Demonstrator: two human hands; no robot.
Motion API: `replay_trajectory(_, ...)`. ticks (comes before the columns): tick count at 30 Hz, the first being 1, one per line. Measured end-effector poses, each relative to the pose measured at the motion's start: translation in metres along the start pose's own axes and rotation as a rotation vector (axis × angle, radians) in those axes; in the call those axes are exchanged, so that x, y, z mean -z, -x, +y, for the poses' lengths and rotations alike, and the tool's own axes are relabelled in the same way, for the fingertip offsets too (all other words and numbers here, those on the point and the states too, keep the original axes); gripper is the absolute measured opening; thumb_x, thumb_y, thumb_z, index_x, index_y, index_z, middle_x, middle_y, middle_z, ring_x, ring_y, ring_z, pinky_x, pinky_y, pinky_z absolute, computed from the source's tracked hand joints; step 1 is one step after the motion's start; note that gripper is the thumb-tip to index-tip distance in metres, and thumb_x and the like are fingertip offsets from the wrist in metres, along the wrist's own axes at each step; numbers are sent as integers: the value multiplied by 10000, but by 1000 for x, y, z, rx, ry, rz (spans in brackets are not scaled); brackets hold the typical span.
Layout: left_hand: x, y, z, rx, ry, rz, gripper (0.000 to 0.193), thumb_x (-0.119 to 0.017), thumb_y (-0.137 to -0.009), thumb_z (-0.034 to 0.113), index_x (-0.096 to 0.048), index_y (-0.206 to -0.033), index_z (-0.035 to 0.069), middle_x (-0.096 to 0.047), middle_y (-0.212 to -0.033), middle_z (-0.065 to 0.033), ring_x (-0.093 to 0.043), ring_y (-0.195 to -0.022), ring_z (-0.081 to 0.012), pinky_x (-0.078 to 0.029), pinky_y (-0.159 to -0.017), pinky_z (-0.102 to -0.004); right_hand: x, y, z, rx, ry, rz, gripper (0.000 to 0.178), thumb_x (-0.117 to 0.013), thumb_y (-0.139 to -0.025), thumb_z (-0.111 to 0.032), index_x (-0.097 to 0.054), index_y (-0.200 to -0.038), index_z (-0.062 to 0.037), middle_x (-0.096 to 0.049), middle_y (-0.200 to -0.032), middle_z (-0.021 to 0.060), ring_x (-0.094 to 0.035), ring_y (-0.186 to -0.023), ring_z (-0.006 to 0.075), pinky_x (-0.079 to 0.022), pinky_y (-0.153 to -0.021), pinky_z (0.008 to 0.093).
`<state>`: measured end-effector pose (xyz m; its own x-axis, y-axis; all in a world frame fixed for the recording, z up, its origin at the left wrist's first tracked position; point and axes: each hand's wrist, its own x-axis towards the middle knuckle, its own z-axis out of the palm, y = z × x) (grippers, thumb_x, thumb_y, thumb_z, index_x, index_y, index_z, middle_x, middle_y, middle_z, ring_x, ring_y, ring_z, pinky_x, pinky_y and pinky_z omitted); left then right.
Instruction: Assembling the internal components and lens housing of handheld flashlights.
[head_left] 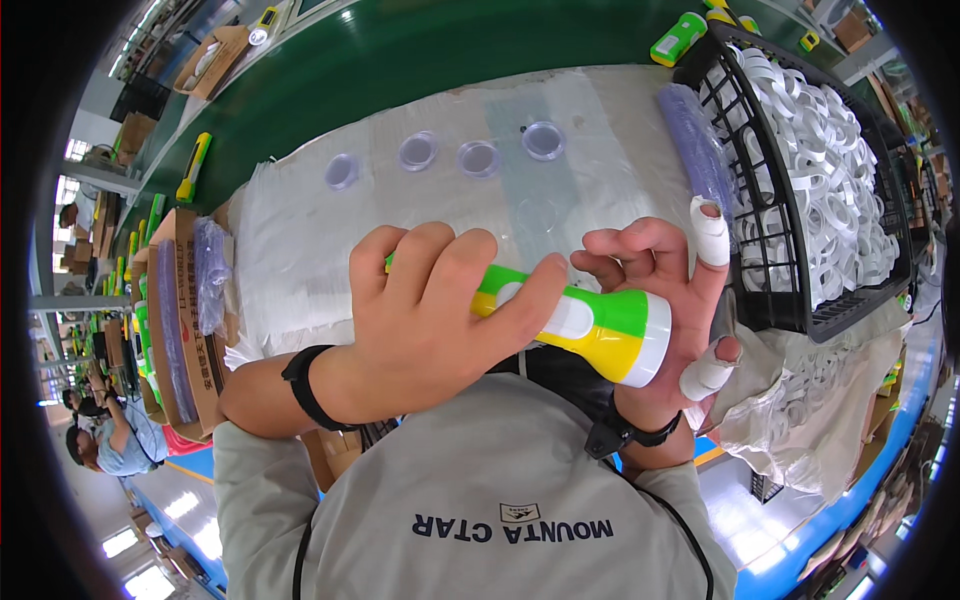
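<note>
A green and yellow flashlight with a white head ring lies slanted across the front of my body. My left hand is closed around its body, back of the hand up, with the thumb along the side near the white switch panel. My right hand is open, palm turned toward the white head end. Its thumb and one finger wear white tape and stand apart, while the other fingers curl loosely. Whether the palm presses on the ring, I cannot tell. Several clear round lenses lie in a row beyond my hands.
A black crate full of white rings stands at the right, beside a plastic-wrapped roll. Whitish sheeting covers the green bench. A cardboard box stands at the left. Another person is at the far left.
</note>
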<state>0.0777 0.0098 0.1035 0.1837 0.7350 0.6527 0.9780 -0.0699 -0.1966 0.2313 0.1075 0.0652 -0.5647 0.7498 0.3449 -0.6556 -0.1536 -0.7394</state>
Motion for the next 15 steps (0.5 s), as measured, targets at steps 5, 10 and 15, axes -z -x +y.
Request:
replay_trajectory(5,2,-7,1,-1,121,-92,495,-757,-565,219,-616,-1037,167,-471,-888,-75,-517,-775,-243,-376,-677,-368,6,1,2,155,-218,-156,932,-439,-793,-710,-69,-1422,-130,-424,-1205,202,-477,-1151,359,-432,-931,460)
replay_trajectory(10,-18,0,3,307,945,-480,589,-771,-555,99,-529,-1091,79,-522,-914,-99,-550,-819,-287,-460,-675,-364,3,5,0,167,-82,-244,1014,-570,-762,-625,37,-1445,-185,-414,-1221,206,-453,-1175,379,-393,-965,479)
replay_trajectory(15,-49,13,5,348,1365,-663,550,-766,-674,126,-496,-1151,79,-539,-1071,-89,-524,-996,-282,-449,-827,-360,13,3,1,189,168,-495,1133,-711,-734,-435,156,-1429,-216,-374,-1281,233,-393,-1245,390,-357,-987,457)
